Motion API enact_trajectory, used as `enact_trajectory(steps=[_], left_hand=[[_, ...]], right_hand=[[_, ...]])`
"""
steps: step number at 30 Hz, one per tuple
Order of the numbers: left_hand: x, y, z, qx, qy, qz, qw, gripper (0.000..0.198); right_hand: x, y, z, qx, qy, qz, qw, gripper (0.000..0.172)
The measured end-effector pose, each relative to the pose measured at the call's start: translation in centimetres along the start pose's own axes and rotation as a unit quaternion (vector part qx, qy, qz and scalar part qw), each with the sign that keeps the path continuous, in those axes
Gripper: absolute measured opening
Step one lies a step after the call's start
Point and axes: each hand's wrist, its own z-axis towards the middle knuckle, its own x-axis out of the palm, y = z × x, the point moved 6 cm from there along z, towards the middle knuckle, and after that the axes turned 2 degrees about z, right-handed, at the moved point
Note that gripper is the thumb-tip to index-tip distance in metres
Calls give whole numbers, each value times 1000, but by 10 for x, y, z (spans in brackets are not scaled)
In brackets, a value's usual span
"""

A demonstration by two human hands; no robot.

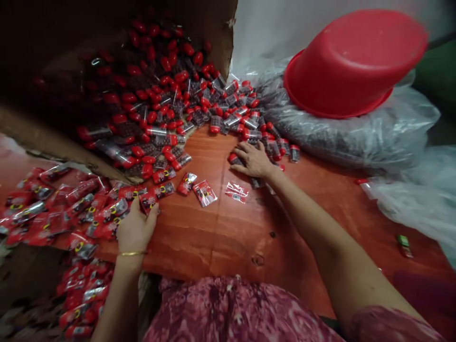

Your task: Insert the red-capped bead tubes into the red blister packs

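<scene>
My left hand (135,230), a bangle at its wrist, is closed around a small red printed packet (147,202) at the table's left side. Several similar filled packets (107,213) lie heaped beside it. My right hand (254,160) rests with fingers spread over small clear containers with red caps (235,159); whether it grips one is unclear. Between my hands lie a flat red packet (205,193), a partly clear printed bag (237,192) and a filled packet (186,183).
A large cardboard box (53,128) tipped on its side spills capped containers onto the wooden table (213,237). At the right, an upturned red tub (342,71) sits on a stuffed plastic sack (338,137). More red packets (83,299) lie below the table's left edge. A small green-ended item (404,245) lies far right.
</scene>
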Motion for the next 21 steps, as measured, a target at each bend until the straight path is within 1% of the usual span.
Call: enact_trajectory(steps=[2,3,4,6,7,8,9,11,12,14,16,17,19,21], left_hand=[[-11,-4,-4,2,-17,102,995,76],[-16,-8,-6,12,-35,121,992,78],[-23,-14,-10,33,-70,126,989,78],[-31,-35,-20,111,-154,107,976,68],[-30,-50,-27,165,-181,87,966,60],[-23,-67,-35,223,-184,60,955,50],[-9,-86,-41,271,-146,30,951,42],[29,-126,-56,366,-43,-15,929,35],[50,-143,-61,388,-2,-21,921,34],[85,-168,-66,408,32,-10,912,36],[113,-180,-66,432,60,25,899,34],[121,-180,-64,438,61,36,896,32],[128,-175,-61,452,56,48,889,30],[125,-166,-60,465,47,48,883,30]], right_hand=[[-1,-6,-27,8,-1,-4,1000,59],[-2,-8,-40,17,-3,-7,1000,59],[-2,-10,-53,28,-4,-11,1000,59],[-3,-8,-76,50,-10,-22,998,61],[-2,-6,-86,61,-14,-29,998,62],[-2,-3,-95,71,-19,-35,997,63],[-2,1,-103,79,-25,-39,996,64],[-1,8,-115,89,-36,-39,995,62],[-1,11,-120,91,-41,-36,994,61],[-1,15,-128,97,-51,-25,994,60],[-4,18,-135,102,-65,-10,993,59],[-6,19,-138,106,-75,0,992,57],[-13,24,-143,114,-102,29,988,51],[-21,34,-145,120,-133,75,981,44]])
